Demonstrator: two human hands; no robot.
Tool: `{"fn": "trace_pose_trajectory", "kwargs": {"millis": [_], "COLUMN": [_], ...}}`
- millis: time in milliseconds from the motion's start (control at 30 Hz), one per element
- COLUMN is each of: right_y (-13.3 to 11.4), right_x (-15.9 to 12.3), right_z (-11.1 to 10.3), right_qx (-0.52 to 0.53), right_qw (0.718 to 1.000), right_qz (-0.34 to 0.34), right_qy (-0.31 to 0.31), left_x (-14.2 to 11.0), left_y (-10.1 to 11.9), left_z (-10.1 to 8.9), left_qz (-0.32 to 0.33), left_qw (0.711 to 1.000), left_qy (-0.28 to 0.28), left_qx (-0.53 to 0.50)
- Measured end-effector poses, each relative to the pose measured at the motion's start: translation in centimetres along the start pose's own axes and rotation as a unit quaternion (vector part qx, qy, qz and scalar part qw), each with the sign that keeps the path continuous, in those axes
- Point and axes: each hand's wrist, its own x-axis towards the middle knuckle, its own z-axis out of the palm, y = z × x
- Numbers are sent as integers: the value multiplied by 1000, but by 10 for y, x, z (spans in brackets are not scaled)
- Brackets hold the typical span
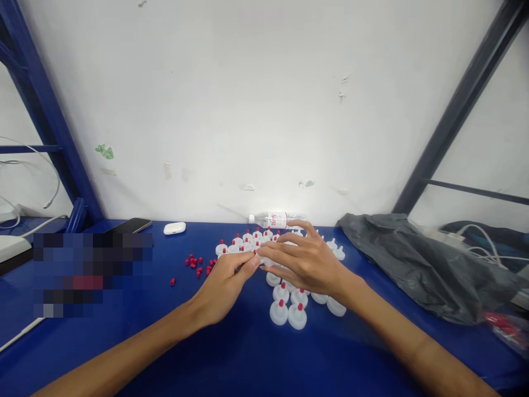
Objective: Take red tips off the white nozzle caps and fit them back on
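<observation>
My left hand [231, 278] is closed, thumb and index fingertips pinched at a small red cap [255, 252], mostly hidden. Against these fingertips come the index finger and thumb of my right hand [308, 262], its other fingers spread. A whitish bit shows between them, but I cannot make out what it is. Under and around my right hand stand several translucent white cup-shaped pieces with nozzles; a near one [297, 317] wears a red cap on its tip. Others at the right, such as a bare-tipped piece [339, 253], have none. Loose red caps [199, 272] lie left of my left hand.
A clear plastic bottle [276, 220] lies along the wall. Left are a white earphone case [174, 228] and a phone [136, 225], beside a blurred-out patch. A dark grey plastic bag [417, 264] covers the right side of the blue table [231, 361]. Metal posts slope at both sides.
</observation>
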Motion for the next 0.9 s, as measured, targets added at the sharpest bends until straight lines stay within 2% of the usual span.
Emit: {"fn": "trace_pose_trajectory", "kwargs": {"millis": [167,367,467,533,600,633,700,733,800,900], "right_y": [2,-1,21,51,86,102,125,132,134,123], "right_x": [2,4,-12,-35,-64,-78,-99,-105,-108,-97], "right_z": [-2,2,-1,-7,-14,-16,-18,-18,-16,-15], "right_qx": [-5,-32,-50,-88,-135,-148,-128,-103,-48,6], "right_qw": [1000,999,999,993,971,954,930,923,918,921], "right_qz": [11,-2,10,76,196,260,343,369,389,380], "right_qy": [27,25,6,17,17,19,-9,-25,-56,-80], "left_x": [2,3,-2,-6,-8,-8,-8,-8,-8,-10], "left_y": [3,7,8,6,3,1,-5,-8,-14,-20], "left_z": [2,8,7,0,-11,-17,-25,-26,-23,-13], "left_qz": [-63,-116,-136,-132,-111,-85,-21,17,85,143], "left_qw": [984,962,949,947,963,978,998,995,968,929], "left_qy": [-28,-31,-16,6,15,26,49,54,38,-15], "left_qx": [-166,-245,-286,-293,-245,-187,-17,77,235,340]}}
